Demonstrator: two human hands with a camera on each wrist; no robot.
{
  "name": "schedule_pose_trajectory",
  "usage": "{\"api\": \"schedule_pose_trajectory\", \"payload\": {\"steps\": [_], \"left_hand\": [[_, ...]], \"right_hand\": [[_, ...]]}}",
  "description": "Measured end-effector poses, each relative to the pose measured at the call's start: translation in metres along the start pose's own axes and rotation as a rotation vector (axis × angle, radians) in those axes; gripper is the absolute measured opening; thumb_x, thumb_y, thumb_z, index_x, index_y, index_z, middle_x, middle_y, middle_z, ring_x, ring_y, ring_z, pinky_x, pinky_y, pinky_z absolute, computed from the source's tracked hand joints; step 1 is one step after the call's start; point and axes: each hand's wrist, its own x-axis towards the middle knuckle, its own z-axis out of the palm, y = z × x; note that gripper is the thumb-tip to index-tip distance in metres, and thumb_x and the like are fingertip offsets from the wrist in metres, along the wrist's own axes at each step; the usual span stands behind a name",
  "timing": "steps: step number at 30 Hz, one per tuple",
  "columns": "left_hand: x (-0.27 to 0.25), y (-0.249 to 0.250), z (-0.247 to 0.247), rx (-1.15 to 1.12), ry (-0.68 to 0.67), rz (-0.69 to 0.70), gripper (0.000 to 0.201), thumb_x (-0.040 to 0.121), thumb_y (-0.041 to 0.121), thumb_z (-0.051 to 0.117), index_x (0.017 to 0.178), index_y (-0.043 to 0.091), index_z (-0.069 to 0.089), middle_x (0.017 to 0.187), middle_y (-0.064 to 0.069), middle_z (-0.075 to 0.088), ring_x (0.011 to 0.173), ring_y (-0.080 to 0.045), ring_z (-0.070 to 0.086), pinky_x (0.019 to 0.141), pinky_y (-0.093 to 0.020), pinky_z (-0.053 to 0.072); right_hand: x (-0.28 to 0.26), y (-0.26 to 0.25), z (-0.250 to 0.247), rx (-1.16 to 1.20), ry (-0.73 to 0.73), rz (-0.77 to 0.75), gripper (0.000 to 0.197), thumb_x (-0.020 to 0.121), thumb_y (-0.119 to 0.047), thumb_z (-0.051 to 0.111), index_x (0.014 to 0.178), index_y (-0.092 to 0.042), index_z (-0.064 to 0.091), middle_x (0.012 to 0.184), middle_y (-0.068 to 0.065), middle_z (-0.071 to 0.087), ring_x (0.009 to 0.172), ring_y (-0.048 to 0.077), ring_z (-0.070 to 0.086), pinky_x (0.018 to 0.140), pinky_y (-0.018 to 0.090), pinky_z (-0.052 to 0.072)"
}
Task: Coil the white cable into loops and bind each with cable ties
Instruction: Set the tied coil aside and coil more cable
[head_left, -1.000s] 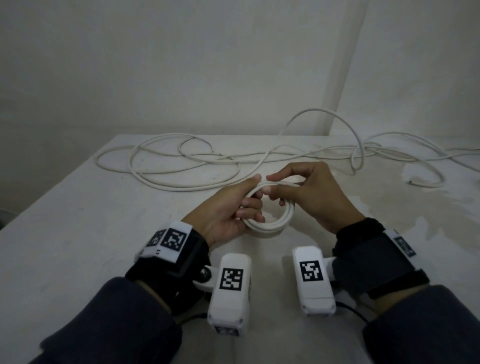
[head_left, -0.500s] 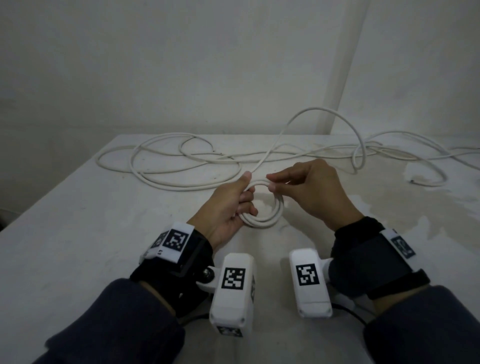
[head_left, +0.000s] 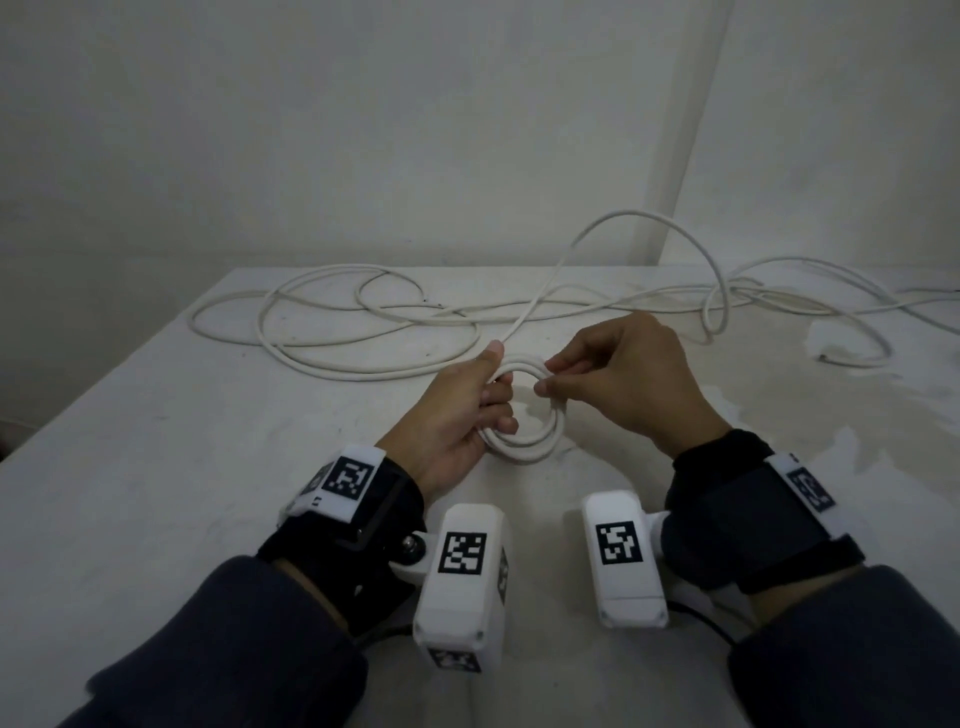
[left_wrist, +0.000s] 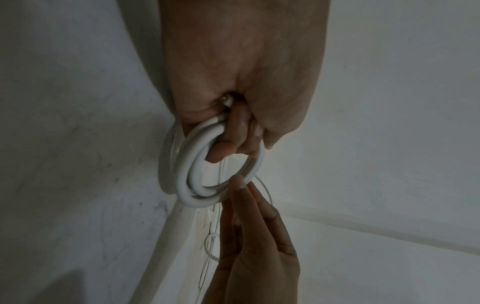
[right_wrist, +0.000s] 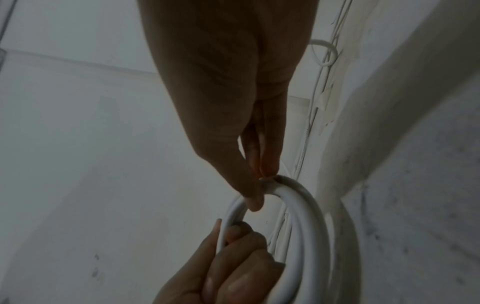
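Observation:
A small coil (head_left: 524, 447) of the white cable hangs just above the table between my hands. My left hand (head_left: 493, 384) grips its left side, fingers curled through the ring (left_wrist: 187, 185), thumb on top. My right hand (head_left: 548, 376) pinches the coil's upper right strand between thumb and fingertips (right_wrist: 262, 181). From the coil the loose cable (head_left: 540, 296) rises in a high arc and drops into sprawling loops (head_left: 363, 327) at the back of the table. No cable tie shows in any view.
The pale table (head_left: 156, 467) ends at a left edge and meets a wall at the back. More loose cable (head_left: 831, 291) trails off to the right, one end lying near a stained patch (head_left: 826, 358).
The coil looks a little tighter and smaller than a second ago. My right fingers have slid along its top toward the right; both hands have shifted slightly away from me.

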Motion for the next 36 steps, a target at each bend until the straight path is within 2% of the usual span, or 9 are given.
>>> {"api": "schedule_pose_trajectory", "payload": {"steps": [3,5,8,10,14,21,29,34,36], "left_hand": [[0.002,0.001,-0.001,-0.044,0.007,-0.022,0.034,0.1,0.029,0.045,0.072,0.011,0.046,0.045,0.008,0.026,0.033,-0.004,0.021,0.039,-0.016,0.03],[0.003,0.001,-0.002,-0.057,0.023,-0.011,0.035,0.1,0.028,0.046,0.069,0.012,0.044,0.043,0.008,0.024,0.033,-0.004,0.021,0.038,-0.016,0.027],[0.004,0.002,-0.004,0.0,0.062,0.029,0.035,0.098,0.024,0.047,0.065,0.014,0.041,0.042,0.008,0.024,0.034,-0.006,0.02,0.036,-0.017,0.022],[0.003,0.003,-0.004,0.072,0.078,0.053,0.034,0.097,0.023,0.047,0.065,0.014,0.04,0.042,0.008,0.024,0.034,-0.006,0.02,0.034,-0.017,0.022],[0.002,0.001,-0.003,0.165,0.089,0.065,0.032,0.096,0.023,0.052,0.067,0.013,0.043,0.041,0.008,0.028,0.035,-0.006,0.022,0.033,-0.018,0.023],[-0.003,-0.002,-0.002,0.325,0.051,0.142,0.005,0.092,0.014,0.06,0.092,0.01,0.057,0.052,0.004,0.034,0.04,-0.007,0.029,0.036,-0.018,0.032],[-0.012,-0.013,0.017,0.462,-0.046,0.27,0.013,0.095,0.017,0.057,0.089,0.005,0.059,0.043,0.01,0.039,0.035,-0.005,0.031,0.036,-0.016,0.032],[-0.001,-0.035,0.052,0.437,-0.084,0.244,0.02,0.095,0.02,0.057,0.078,0.009,0.057,0.048,0.003,0.032,0.034,-0.008,0.03,0.037,-0.016,0.03],[0.007,-0.041,0.065,0.392,-0.08,0.202,0.025,0.094,0.021,0.058,0.072,0.011,0.054,0.05,0.002,0.028,0.034,-0.009,0.028,0.037,-0.016,0.029]], "right_hand": [[0.0,0.002,0.001,0.149,-0.01,0.032,0.017,0.059,-0.023,0.091,0.067,-0.02,0.076,0.062,-0.005,0.071,0.068,0.013,0.069,0.075,0.034,0.056],[0.0,0.001,0.002,0.23,-0.024,0.032,0.015,0.06,-0.018,0.09,0.066,-0.018,0.076,0.064,-0.002,0.072,0.067,0.016,0.07,0.078,0.039,0.057],[-0.002,-0.001,0.002,0.293,-0.045,0.03,0.014,0.063,-0.015,0.088,0.068,-0.016,0.075,0.072,-0.002,0.072,0.064,0.005,0.067,0.076,0.023,0.055],[-0.004,-0.003,0.002,0.335,-0.102,0.059,0.014,0.064,-0.011,0.087,0.069,-0.011,0.074,0.076,-0.002,0.071,0.064,0.001,0.066,0.065,0.014,0.051],[-0.006,0.0,0.0,0.414,-0.22,0.131,0.015,0.069,-0.001,0.082,0.072,0.004,0.068,0.058,0.002,0.067,0.053,0.007,0.063,0.055,0.015,0.048],[-0.009,-0.001,-0.002,0.36,-0.179,0.175,0.017,0.067,-0.001,0.084,0.062,-0.002,0.068,0.053,0.006,0.066,0.051,0.014,0.064,0.058,0.023,0.051],[-0.026,0.005,-0.027,0.398,-0.179,0.229,0.017,0.067,-0.001,0.084,0.062,-0.003,0.067,0.059,0.013,0.066,0.052,0.015,0.064,0.059,0.022,0.054],[-0.038,0.027,-0.066,0.43,-0.183,0.322,0.011,0.073,0.002,0.079,0.077,0.006,0.07,0.066,0.015,0.066,0.054,0.013,0.064,0.059,0.019,0.055],[-0.042,0.041,-0.088,0.437,-0.109,0.373,0.005,0.078,0.003,0.074,0.079,0.006,0.071,0.075,0.021,0.067,0.057,0.017,0.064,0.063,0.022,0.058]]}}
